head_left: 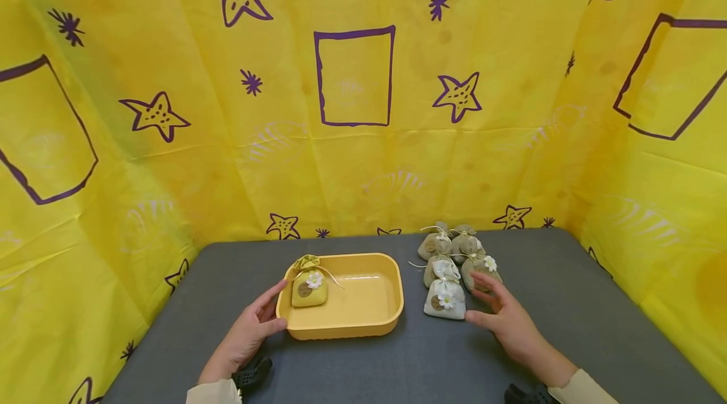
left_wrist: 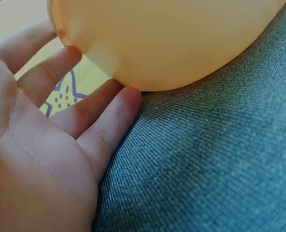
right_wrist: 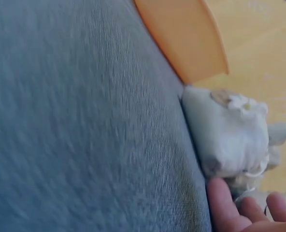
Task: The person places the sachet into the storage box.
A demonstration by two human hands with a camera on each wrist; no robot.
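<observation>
My left hand (head_left: 247, 332) rests against the left end of a yellow rectangular tray (head_left: 343, 332), fingers spread along its outer side. In the left wrist view, fingertips (left_wrist: 132, 96) touch the tray's wall (left_wrist: 157, 43) low down by the cloth. A mustard drawstring pouch (head_left: 309, 296) with a white flower stands at the tray's left end. My right hand (head_left: 515, 328) is held with fingers loosely extended beside a white drawstring pouch (head_left: 445, 310); its thumb is right at the pouch's lower right edge. In the right wrist view, fingertips (right_wrist: 221, 195) show just below the white pouch (right_wrist: 225, 135).
Several beige-brown pouches (head_left: 435, 247) stand grouped behind the white one, right of the tray. Dark grey cloth (head_left: 363, 366) covers the table. A yellow curtain (head_left: 352, 170) printed with starfish hangs along the back and both sides.
</observation>
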